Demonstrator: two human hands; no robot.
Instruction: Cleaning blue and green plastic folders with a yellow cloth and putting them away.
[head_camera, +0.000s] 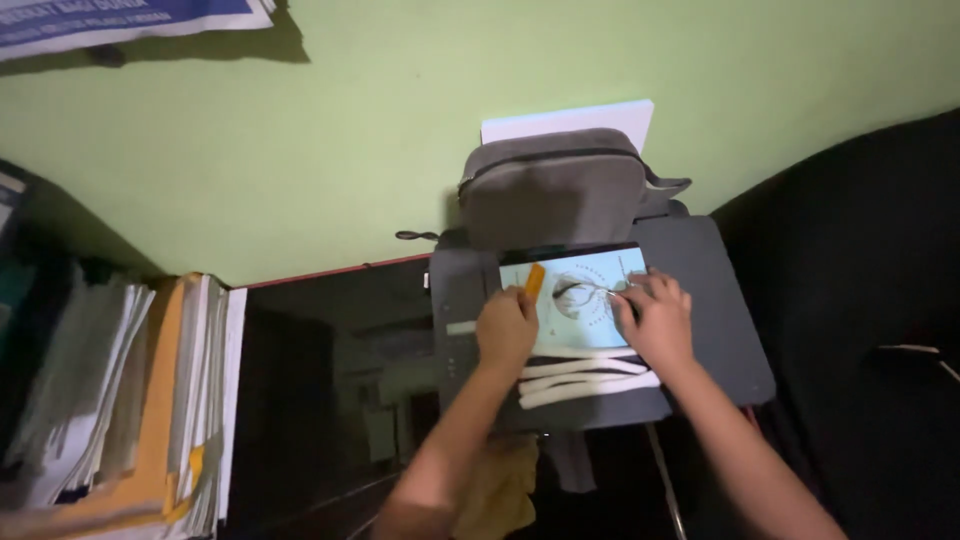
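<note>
Low in the frame, white cords lie across a dark board. Just above them your left hand pinches an orange tool, and your right hand presses flat on the pale blue sheet. Farther up, at centre, a grey pouch leans on the green wall.

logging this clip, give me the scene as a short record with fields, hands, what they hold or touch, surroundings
view: head camera looking down
left hand: holds an orange tool against a pale blue sheet
right hand: fingers pressed on the same sheet, near its dark printed drawing
support: sheet lies on a dark grey flat-topped machine
below the sheet: white strips lying side by side
behind: grey zipped pouch against the green wall
left side: stack of papers and folders
lower middle: yellowish cloth
</note>
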